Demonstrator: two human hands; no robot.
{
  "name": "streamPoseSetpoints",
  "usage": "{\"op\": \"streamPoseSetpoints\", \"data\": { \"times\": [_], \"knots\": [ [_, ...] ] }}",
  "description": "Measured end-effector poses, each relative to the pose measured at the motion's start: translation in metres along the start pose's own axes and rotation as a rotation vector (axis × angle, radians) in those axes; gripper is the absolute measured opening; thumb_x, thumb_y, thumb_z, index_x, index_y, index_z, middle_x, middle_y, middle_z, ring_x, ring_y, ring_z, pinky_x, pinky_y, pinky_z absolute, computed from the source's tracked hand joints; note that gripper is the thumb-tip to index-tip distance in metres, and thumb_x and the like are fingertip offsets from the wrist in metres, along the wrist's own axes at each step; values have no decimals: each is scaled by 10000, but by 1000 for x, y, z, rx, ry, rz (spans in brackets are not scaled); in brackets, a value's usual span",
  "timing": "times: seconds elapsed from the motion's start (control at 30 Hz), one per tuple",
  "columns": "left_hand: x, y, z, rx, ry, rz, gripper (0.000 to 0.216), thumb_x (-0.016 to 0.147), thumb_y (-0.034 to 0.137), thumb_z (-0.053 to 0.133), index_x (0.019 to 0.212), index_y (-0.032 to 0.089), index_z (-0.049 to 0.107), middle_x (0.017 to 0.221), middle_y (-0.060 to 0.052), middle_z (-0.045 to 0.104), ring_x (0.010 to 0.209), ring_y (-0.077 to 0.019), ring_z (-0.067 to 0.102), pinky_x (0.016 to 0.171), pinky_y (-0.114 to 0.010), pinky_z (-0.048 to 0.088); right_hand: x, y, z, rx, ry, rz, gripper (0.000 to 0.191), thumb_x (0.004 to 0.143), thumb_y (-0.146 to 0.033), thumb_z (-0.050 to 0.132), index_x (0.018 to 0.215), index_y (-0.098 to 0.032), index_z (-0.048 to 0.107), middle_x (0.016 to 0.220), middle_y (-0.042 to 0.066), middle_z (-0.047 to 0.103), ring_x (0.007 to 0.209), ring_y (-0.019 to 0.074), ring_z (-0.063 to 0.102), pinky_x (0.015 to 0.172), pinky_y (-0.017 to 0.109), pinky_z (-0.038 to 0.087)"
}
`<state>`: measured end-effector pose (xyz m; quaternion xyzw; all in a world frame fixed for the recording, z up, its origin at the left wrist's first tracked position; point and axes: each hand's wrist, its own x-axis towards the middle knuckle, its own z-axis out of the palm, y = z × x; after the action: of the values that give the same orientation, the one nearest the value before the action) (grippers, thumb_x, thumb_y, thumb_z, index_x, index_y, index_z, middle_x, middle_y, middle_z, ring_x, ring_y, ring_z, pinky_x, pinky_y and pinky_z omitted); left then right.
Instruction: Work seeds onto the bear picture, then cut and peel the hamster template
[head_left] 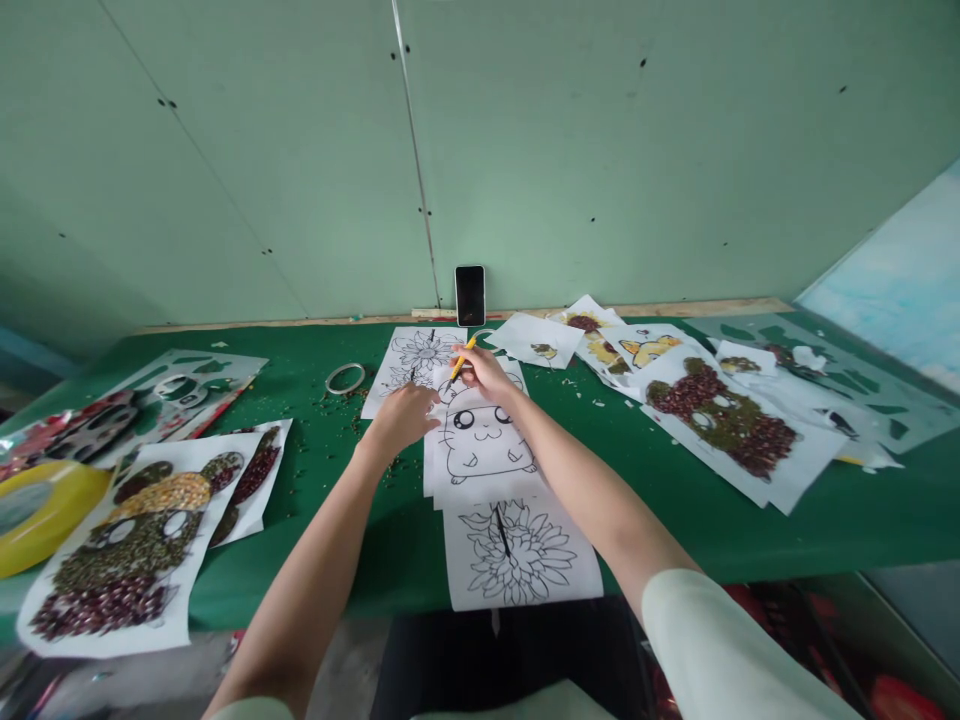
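In my right hand (482, 372) is a slim yellow pencil or pen (463, 357), pinched near its lower end, with its tip at the upper part of a cartoon animal line drawing (487, 445). My left hand (405, 415) lies at the left edge of that drawing, fingers stretched out and holding nothing. Beneath and behind my hands is a sheet with flower outlines (424, 347). Another flower line drawing (523, 555) reaches past the table's front edge, below the animal sheet. Part of the animal's head is hidden by my hands.
A phone (470, 295) leans on the wall. A tape ring (345, 378) lies left, amid scattered seeds. Seed-covered pictures (139, 540) and a yellow tape roll (52, 515) are at left. More seed pictures (739, 420) and papers cover the right side of the green table (675, 520).
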<state>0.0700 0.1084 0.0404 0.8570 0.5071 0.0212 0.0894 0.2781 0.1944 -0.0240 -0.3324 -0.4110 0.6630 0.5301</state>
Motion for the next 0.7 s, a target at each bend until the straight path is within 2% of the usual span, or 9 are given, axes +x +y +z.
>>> {"op": "streamPoseSetpoints", "data": {
  "times": [0.1,0.2,0.33,0.53,0.7],
  "knots": [
    [0,-2,1,-12,32,19,378,864,326,865,1211,198,783,1103,-124,782,1164,-343,677,949,-393,528,-6,1,1,-25,-41,-24,488,863,-619,869,1034,-238,616,815,9,749,441,72,427,415,234,241],
    [1,-4,4,-16,59,51,376,851,338,886,1185,206,774,1191,-129,765,1220,-349,652,984,-397,526,-9,4,0,-84,-128,-62,515,879,-677,845,1026,-242,612,826,5,748,445,69,416,418,234,260],
    [3,-7,8,-48,11,33,348,880,352,856,1190,216,772,1147,-114,770,1120,-310,695,924,-362,539,-10,6,0,-163,-180,-71,525,896,-704,817,1076,-246,635,846,1,741,475,77,407,440,243,272],
    [6,-8,10,-87,-55,23,345,908,354,803,1222,215,769,1087,-105,779,980,-282,719,836,-341,529,-11,5,2,-197,-168,-59,533,908,-685,814,1137,-225,672,848,23,712,539,101,419,476,248,282],
    [7,-9,9,-70,-78,28,302,913,363,787,1177,216,773,1090,-105,785,986,-284,723,833,-331,517,-11,7,1,-193,-166,-76,548,894,-690,832,1146,-231,672,858,17,719,531,92,403,473,236,286]
  ]
}}
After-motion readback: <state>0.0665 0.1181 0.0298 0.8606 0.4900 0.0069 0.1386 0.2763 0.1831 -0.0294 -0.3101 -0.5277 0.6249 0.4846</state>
